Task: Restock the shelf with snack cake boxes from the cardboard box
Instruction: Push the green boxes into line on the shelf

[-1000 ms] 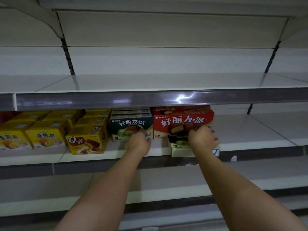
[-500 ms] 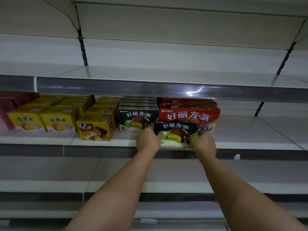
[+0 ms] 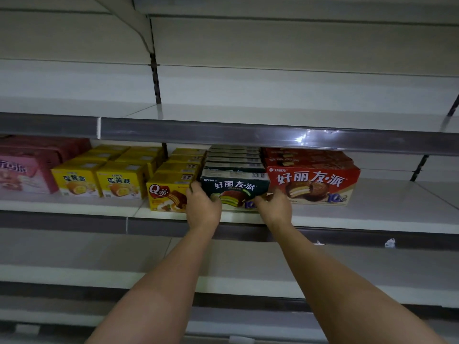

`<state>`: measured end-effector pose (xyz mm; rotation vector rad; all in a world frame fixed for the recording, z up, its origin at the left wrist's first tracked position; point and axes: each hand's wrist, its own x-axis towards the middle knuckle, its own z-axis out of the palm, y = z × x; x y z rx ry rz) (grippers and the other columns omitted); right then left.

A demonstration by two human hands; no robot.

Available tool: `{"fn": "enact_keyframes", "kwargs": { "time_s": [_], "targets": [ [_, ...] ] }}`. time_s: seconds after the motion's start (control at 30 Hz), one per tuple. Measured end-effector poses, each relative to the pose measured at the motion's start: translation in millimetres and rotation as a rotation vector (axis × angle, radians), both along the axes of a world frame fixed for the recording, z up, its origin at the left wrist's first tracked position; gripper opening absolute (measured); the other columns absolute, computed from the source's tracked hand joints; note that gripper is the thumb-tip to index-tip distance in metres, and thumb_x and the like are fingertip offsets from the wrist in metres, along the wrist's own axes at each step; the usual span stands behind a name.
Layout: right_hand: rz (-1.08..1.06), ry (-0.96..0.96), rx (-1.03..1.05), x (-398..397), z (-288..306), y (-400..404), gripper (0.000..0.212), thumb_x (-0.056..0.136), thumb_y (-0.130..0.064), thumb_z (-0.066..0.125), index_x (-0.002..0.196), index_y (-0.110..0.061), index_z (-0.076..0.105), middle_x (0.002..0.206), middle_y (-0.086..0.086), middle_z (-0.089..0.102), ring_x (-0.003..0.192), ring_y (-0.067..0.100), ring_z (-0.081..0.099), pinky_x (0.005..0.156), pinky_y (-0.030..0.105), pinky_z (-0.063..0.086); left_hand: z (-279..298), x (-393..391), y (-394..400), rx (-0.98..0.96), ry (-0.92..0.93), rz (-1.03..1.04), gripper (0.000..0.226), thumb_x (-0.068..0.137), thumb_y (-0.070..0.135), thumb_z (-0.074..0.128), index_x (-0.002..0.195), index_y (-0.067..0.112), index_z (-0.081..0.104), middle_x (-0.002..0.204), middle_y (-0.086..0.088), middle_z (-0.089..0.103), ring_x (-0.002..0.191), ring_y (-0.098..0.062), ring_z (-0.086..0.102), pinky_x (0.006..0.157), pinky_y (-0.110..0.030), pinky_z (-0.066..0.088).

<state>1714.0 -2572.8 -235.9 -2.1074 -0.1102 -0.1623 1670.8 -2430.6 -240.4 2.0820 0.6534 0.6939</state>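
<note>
I see both forearms reaching up from bottom of frame to the mid shelf point(image 3: 372, 220). L hand point(image 3: 202, 207) grips the left end of the dark green snack cake box point(image 3: 236, 188), fingers curled round its edge. R hand point(image 3: 275, 207) holds the right end, fingers curled at the lower corner, thumb side hidden so can't tell how tight. Box stands upright at the shelf front, face toward me, between the yellow Q box point(image 3: 166, 194) on its left and the red box point(image 3: 314, 184) on its right, touching or just beside both. More green boxes point(image 3: 234, 157) lined up behind it. Further left: two yellow boxes point(image 3: 99, 182), then pink box point(image 3: 22, 172). Upper shelf point(image 3: 248, 112) above, back panel point(image 3: 298, 45) behind.
</note>
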Motion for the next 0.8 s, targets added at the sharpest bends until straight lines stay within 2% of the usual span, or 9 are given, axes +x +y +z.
{"fn": "enact_keyframes", "kwargs": {
  "time_s": [0.07, 0.23, 0.4, 0.53, 0.67, 0.8],
  "targets": [
    [0.009, 0.029, 0.056, 2.8, -0.3, 1.6, 0.034, 0.091, -0.021, 0.06, 0.121, -0.009, 0.053, 0.114, 0.012, 0.061, 0.104, 0.028, 0.057, 0.08, 0.029, 0.041, 1.0, 4.5, -0.4, -0.042, 0.045, -0.05, 0.058, 0.083, 0.018, 0.069, 0.131, 0.002, 0.04, 0.133, -0.017, 0.042, 0.112, -0.035, 0.054, 0.091, -0.043, 0.048],
    [0.018, 0.135, 0.135, 14.9, -0.1, 3.6, 0.035, 0.091, -0.021, 0.06, 0.122, -0.007, 0.053, 0.111, 0.01, 0.061, 0.107, 0.029, 0.056, 0.089, 0.036, 0.044, 5.1, 8.7, -4.8, -0.123, 0.093, -0.118, 0.072, 0.084, 0.02, 0.069, 0.145, 0.012, 0.031, 0.142, -0.012, 0.035, 0.129, -0.03, 0.04, 0.103, -0.037, 0.035],
    [0.041, 0.176, 0.188, 20.5, -0.5, 7.5, 0.033, 0.089, -0.019, 0.06, 0.12, -0.008, 0.053, 0.116, 0.011, 0.061, 0.107, 0.028, 0.056, 0.096, 0.04, 0.045, 5.9, 14.2, 1.2, -0.146, 0.1, -0.108, 0.07, 0.083, 0.024, 0.069, 0.143, 0.015, 0.034, 0.142, -0.014, 0.036, 0.124, -0.034, 0.046, 0.097, -0.039, 0.042],
    [0.092, 0.207, 0.23, 23.1, 2.4, 12.4, 0.025, 0.089, -0.015, 0.06, 0.113, -0.014, 0.056, 0.115, 0.008, 0.062, 0.102, 0.022, 0.056, 0.091, 0.037, 0.046, 9.4, 11.3, 1.9, -0.148, 0.135, -0.054, 0.075, 0.086, 0.022, 0.067, 0.147, 0.015, 0.025, 0.144, -0.015, 0.031, 0.123, -0.038, 0.046, 0.095, -0.042, 0.043],
    [0.102, 0.183, 0.26, 22.2, 7.6, 26.7, 0.036, 0.089, -0.012, 0.059, 0.124, -0.016, 0.053, 0.122, 0.007, 0.061, 0.114, 0.024, 0.055, 0.1, 0.04, 0.044, 14.4, 12.4, -0.5, -0.214, 0.158, -0.097, 0.088, 0.086, 0.019, 0.066, 0.153, 0.019, 0.008, 0.152, -0.013, 0.021, 0.132, -0.036, 0.038, 0.102, -0.04, 0.039],
    [0.031, 0.208, 0.337, 21.0, 4.0, 29.7, 0.049, 0.088, -0.011, 0.06, 0.134, -0.014, 0.044, 0.125, 0.008, 0.059, 0.116, 0.026, 0.054, 0.097, 0.037, 0.044, 16.5, 12.6, 3.9, -0.259, 0.166, -0.154, 0.089, 0.086, 0.019, 0.065, 0.153, 0.02, 0.008, 0.153, -0.012, 0.02, 0.135, -0.034, 0.035, 0.107, -0.037, 0.035]
  ]
}}
